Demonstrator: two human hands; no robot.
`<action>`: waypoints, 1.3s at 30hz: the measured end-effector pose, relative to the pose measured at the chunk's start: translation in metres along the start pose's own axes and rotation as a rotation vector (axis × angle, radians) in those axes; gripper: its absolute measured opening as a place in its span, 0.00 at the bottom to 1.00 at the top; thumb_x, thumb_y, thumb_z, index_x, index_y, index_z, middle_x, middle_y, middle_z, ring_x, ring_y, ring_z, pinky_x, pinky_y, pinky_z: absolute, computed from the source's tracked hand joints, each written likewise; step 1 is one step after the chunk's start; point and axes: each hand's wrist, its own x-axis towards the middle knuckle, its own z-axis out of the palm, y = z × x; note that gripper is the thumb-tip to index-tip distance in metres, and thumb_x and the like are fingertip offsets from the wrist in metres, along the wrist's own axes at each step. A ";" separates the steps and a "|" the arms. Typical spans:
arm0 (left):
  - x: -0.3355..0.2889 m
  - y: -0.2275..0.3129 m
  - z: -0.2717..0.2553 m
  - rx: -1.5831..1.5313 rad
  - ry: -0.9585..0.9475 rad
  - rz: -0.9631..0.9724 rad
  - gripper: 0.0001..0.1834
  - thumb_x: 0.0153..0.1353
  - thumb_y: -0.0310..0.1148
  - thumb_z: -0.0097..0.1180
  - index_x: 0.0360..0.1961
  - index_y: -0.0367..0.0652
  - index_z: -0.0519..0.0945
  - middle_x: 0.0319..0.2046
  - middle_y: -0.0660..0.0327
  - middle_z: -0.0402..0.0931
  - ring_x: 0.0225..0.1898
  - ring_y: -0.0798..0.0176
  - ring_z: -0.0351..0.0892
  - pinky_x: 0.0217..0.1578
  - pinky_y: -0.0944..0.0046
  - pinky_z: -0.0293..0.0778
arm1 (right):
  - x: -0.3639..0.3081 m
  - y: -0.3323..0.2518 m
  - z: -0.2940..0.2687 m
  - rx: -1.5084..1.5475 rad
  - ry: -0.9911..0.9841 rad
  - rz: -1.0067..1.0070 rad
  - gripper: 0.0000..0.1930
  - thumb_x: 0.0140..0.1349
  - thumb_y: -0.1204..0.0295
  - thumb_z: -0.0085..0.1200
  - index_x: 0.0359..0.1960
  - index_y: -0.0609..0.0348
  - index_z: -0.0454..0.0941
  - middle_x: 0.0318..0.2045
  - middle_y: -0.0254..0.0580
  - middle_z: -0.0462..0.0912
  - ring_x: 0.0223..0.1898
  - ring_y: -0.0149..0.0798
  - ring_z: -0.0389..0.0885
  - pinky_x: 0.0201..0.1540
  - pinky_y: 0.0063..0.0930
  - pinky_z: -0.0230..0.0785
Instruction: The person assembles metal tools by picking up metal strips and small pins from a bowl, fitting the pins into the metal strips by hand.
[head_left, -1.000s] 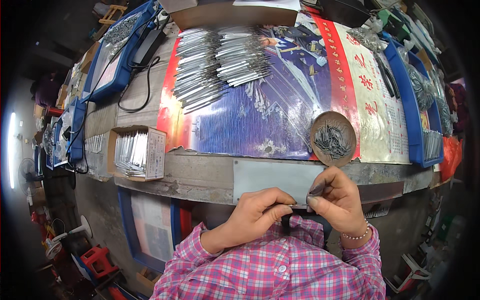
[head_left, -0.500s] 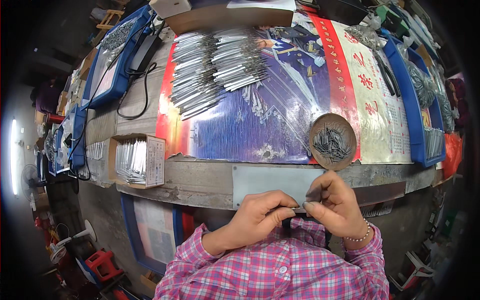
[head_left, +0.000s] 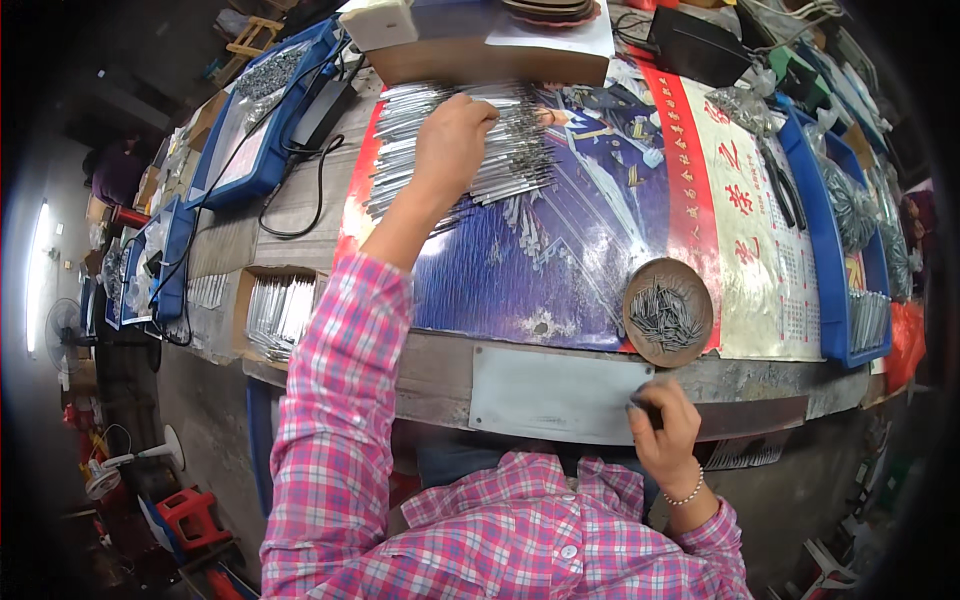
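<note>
My left hand (head_left: 450,150) reaches far across the table over two rows of thin silvery metal rods (head_left: 400,125) with dark tips. Its fingers are curled together at the rods, and whatever they may hold is hidden. Close to the table's front edge, my right hand (head_left: 664,428) is closed, with thumb and fingers bent together. Something dark shows at its fingertips, too small to name. Just beyond it stands a round brown bowl (head_left: 641,284) of small dark metal pins (head_left: 668,318). A pale flat plate (head_left: 555,390) lies at the front edge, left of my right hand.
At the left, an open cardboard box (head_left: 243,300) holds more rods. Blue trays (head_left: 268,178) stand left, near a black cable (head_left: 318,205). Another blue tray (head_left: 832,290) with bagged parts and black-handled pliers (head_left: 782,190) are at the right. A cardboard box (head_left: 490,68) stands behind the rods.
My hands were together over the front edge. The left has gone forward and left to the rods, while the right stays near the edge, slightly lower. The view has shifted a little.
</note>
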 end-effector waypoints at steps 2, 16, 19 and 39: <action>0.008 -0.013 0.015 0.079 -0.037 0.008 0.07 0.56 0.28 0.56 0.34 0.40 0.83 0.31 0.52 0.78 0.37 0.47 0.78 0.39 0.53 0.72 | -0.009 0.006 0.001 -0.035 0.091 -0.095 0.07 0.53 0.76 0.59 0.30 0.63 0.73 0.26 0.47 0.76 0.25 0.46 0.73 0.28 0.35 0.66; -0.142 0.115 -0.105 -0.331 -0.095 -0.070 0.10 0.54 0.20 0.54 0.39 0.35 0.78 0.36 0.50 0.76 0.40 0.48 0.77 0.41 0.55 0.73 | -0.014 0.010 0.007 0.054 0.137 -0.009 0.02 0.59 0.81 0.47 0.30 0.67 0.72 0.25 0.50 0.74 0.28 0.45 0.73 0.32 0.31 0.66; -0.177 0.106 -0.157 -0.246 -0.159 -0.249 0.10 0.55 0.22 0.56 0.40 0.36 0.78 0.38 0.50 0.76 0.42 0.49 0.77 0.42 0.57 0.74 | -0.017 0.011 0.004 0.113 0.071 -0.016 0.08 0.66 0.74 0.44 0.31 0.66 0.71 0.27 0.44 0.74 0.30 0.37 0.70 0.36 0.28 0.63; -0.192 -0.040 -0.219 0.281 -0.317 -0.549 0.17 0.52 0.29 0.56 0.44 0.33 0.78 0.30 0.48 0.80 0.34 0.53 0.82 0.36 0.58 0.75 | -0.028 0.024 0.010 0.118 0.103 0.007 0.07 0.63 0.73 0.46 0.35 0.67 0.69 0.28 0.45 0.74 0.30 0.40 0.69 0.37 0.32 0.64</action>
